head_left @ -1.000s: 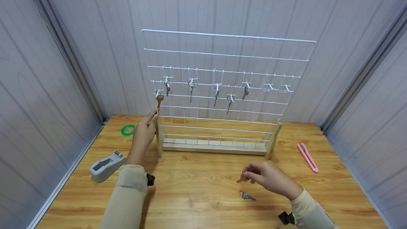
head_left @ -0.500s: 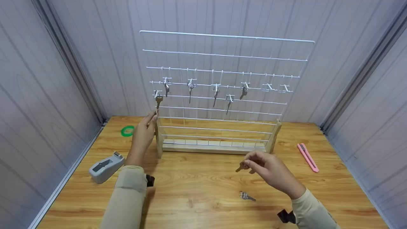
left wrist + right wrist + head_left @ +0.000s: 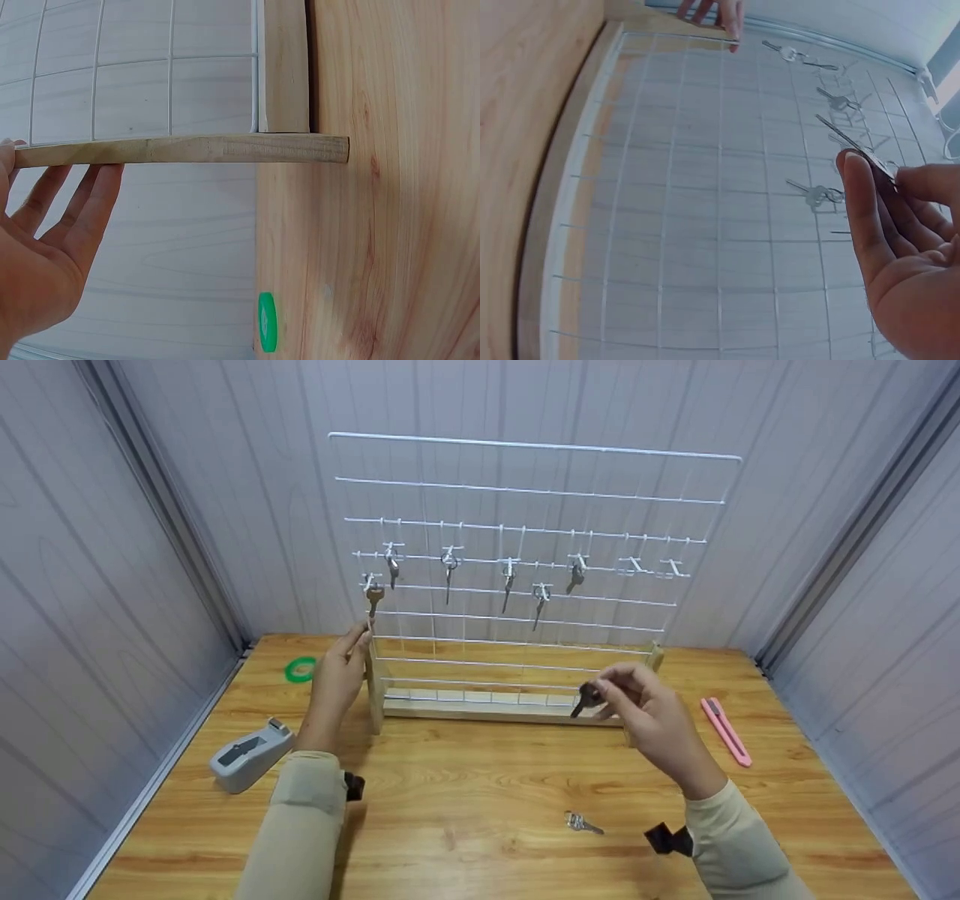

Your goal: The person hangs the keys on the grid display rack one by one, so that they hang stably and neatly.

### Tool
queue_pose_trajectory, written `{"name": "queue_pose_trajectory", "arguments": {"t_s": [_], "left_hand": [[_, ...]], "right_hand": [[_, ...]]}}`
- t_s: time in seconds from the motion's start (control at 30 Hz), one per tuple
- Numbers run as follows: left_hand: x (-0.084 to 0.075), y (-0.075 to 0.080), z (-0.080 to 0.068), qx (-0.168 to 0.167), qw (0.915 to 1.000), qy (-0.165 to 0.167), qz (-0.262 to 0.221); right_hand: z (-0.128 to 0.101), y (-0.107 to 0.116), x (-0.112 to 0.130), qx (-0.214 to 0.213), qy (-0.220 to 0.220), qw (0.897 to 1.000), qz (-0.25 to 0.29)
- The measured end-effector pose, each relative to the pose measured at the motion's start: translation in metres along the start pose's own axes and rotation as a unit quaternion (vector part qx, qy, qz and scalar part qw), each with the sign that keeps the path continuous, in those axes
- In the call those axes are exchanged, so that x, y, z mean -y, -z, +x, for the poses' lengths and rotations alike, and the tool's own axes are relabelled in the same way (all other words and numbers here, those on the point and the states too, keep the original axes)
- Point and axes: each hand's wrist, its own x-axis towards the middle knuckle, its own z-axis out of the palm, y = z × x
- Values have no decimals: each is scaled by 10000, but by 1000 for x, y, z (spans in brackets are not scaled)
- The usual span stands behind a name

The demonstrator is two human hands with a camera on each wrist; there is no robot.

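Fingers, right: thumb and forefinger (image 3: 611,679) of the right hand (image 3: 652,716) pinch a dark key (image 3: 583,701) by its head, the blade hanging down and to the left; the other fingers are loosely curled.
Fingers, left: the left hand (image 3: 337,679) has its fingers straight, tips resting against the left wooden upright (image 3: 373,690) of the rack; it grips nothing.
Held key: raised off the table, in front of the lower right part of the wire grid (image 3: 525,547), just above the wooden base rail (image 3: 487,706).
Wrist views: the right wrist view shows the key's edge (image 3: 855,150) between thumb and forefinger; the left wrist view shows the straight fingers (image 3: 71,214) along the upright (image 3: 180,148).
Hung keys: six keys on white hooks across the middle rows, the leftmost a brass-coloured key (image 3: 374,598) just above the left fingertips.
Free hooks: two bare hooks (image 3: 652,565) at the right end of the row, above and right of the held key.
In the way: grid wires and the hung key (image 3: 539,604) nearest the right hand stand between the held key and the wall.
Table: a silver key bunch (image 3: 581,823) lies on the wooden table (image 3: 465,825) near the right sleeve.
Left side: a grey tape dispenser (image 3: 250,744) and a green tape roll (image 3: 301,668).
Right side: a pink utility knife (image 3: 725,730), well apart from the rack's right foot.
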Motion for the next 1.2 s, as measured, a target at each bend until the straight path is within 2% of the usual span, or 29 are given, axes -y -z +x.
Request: {"name": "queue_pose_trajectory", "arguments": {"t_s": [0.2,0.53,0.77,1.2], "left_hand": [[0,-1,1,-53,10000,-13,-30],[-2,0,-2,-135,9996,-27,258],[-1,0,-1,-75,9999,13,92],[0,-1,-1,-212,9995,-159,162]], "right_hand": [[21,10,12,-740,28,9969,258],[55,25,25,-1488,266,9882,226],[72,35,27,-1727,234,9847,83],[92,38,30,-2043,-315,9784,68]]}}
